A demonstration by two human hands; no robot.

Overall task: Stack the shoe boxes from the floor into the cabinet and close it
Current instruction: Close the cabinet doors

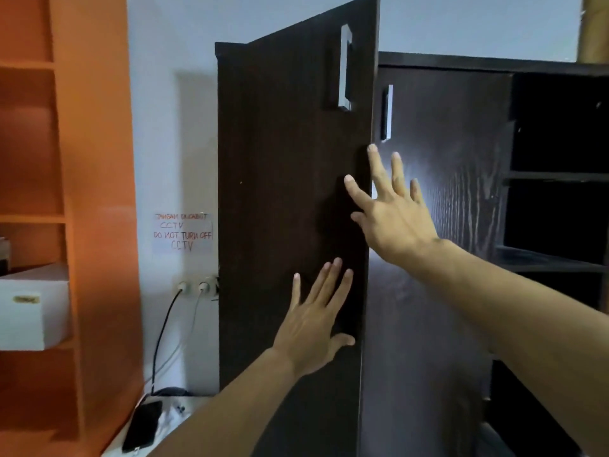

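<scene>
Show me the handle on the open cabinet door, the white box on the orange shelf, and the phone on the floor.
door handle (345, 67), head view, middle of the bar.
white box (31, 311), head view, front face.
phone (142, 425), head view, centre of the dark screen.

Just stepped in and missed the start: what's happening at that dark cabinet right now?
A person has both hands flat on the left door of the dark cabinet. The left hand presses low on the door's face, and the right hand rests higher up near its free edge. That door stands ajar. The neighbouring door appears shut, and open shelves show further right. No shoe boxes are visible from here, so what is inside behind the doors cannot be told.
</scene>
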